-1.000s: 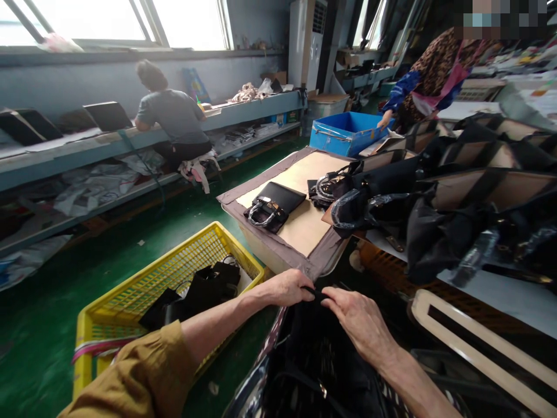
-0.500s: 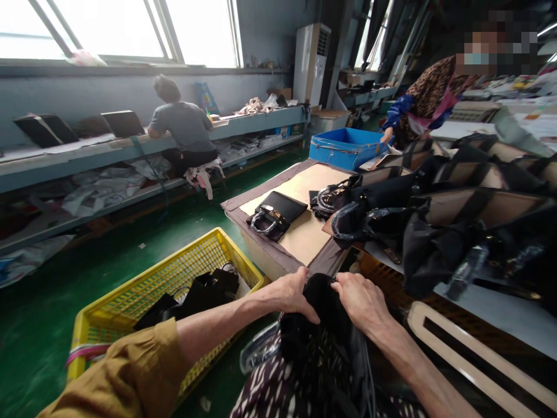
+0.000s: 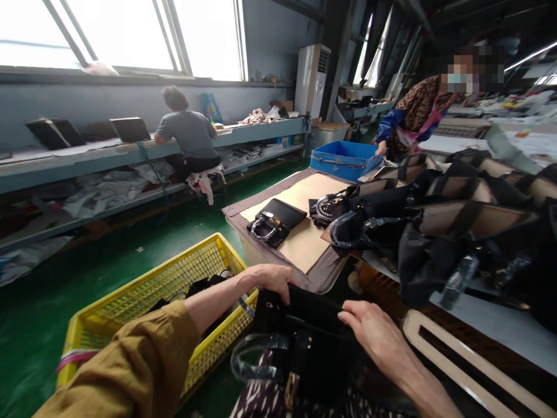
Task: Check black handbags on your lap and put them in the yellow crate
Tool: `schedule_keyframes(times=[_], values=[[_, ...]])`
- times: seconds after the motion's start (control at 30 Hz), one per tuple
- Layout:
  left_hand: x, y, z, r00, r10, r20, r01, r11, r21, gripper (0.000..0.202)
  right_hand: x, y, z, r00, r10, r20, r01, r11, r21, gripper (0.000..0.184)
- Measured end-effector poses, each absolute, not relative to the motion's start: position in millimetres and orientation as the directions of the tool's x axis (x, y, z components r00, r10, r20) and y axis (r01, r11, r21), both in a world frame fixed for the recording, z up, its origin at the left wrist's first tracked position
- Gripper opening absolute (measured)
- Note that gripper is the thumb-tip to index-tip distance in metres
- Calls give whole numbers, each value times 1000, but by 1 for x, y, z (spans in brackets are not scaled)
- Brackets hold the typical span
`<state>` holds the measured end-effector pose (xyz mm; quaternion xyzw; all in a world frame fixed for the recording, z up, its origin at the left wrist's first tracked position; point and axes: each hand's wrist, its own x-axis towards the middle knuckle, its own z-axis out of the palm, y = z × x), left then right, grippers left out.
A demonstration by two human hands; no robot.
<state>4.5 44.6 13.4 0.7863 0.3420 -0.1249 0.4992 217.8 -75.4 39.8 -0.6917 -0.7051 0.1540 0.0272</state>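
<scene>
A black handbag (image 3: 304, 342) with a plastic-wrapped handle lies on my lap at the bottom middle. My left hand (image 3: 270, 278) grips its upper left corner, fingers curled over the edge. My right hand (image 3: 369, 331) holds its right edge, fingers closed on the black material. Another black handbag (image 3: 276, 217) lies flat on the cardboard-topped table (image 3: 300, 244) ahead. More black bags (image 3: 391, 215) stand in a row along the bench at right.
A yellow plastic crate (image 3: 143, 302) with black bags sits on the green floor at my left. A blue bin (image 3: 343, 159) stands behind the table. One person sits at the left wall bench (image 3: 187, 136); another stands at the far right (image 3: 413, 116).
The black bag has been pulled up and turned flat across my lap. My hands have spread apart, left to its upper left corner, right to its right edge. The camera tilted up slightly.
</scene>
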Motion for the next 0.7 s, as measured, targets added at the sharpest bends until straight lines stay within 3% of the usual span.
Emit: schedule_keyframes(times=[0.1,0.2,0.47,0.7], values=[[-1,25,-3,764,383,-519,621,-217,753,23,212,-92,26,-39,973,-228,962,-25,-271,27],[-1,14,-2,803,444,-397,552,-305,776,28,209,-97,22,-45,970,-239,963,-21,-268,27],[15,10,17,842,507,-183,519,-670,531,31,208,-93,22,-68,973,-221,965,8,-261,27],[33,6,14,873,454,-179,461,-646,608,31,208,-92,21,-76,971,-227,967,16,-255,26]])
